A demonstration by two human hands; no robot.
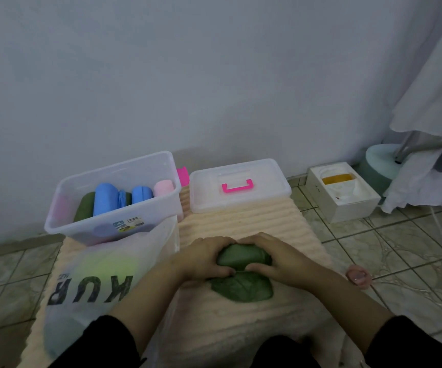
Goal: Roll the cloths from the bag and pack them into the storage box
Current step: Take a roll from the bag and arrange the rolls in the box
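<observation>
At centre frame, the left hand (204, 258) and right hand (273, 258) curl around a half-rolled green cloth (243, 272); several rolls already fill the box (113, 221) at left, and the bag (92, 282) looks partly full.

A cream ribbed mat (243, 224) on the tiled floor (390, 251) carries the storage box (113, 205), lid (238, 184), bag (100, 282) and green cloth (243, 272).

Black sleeves (113, 333) pushed up (forearms bare); no rings or watch on hands (206, 258).
</observation>
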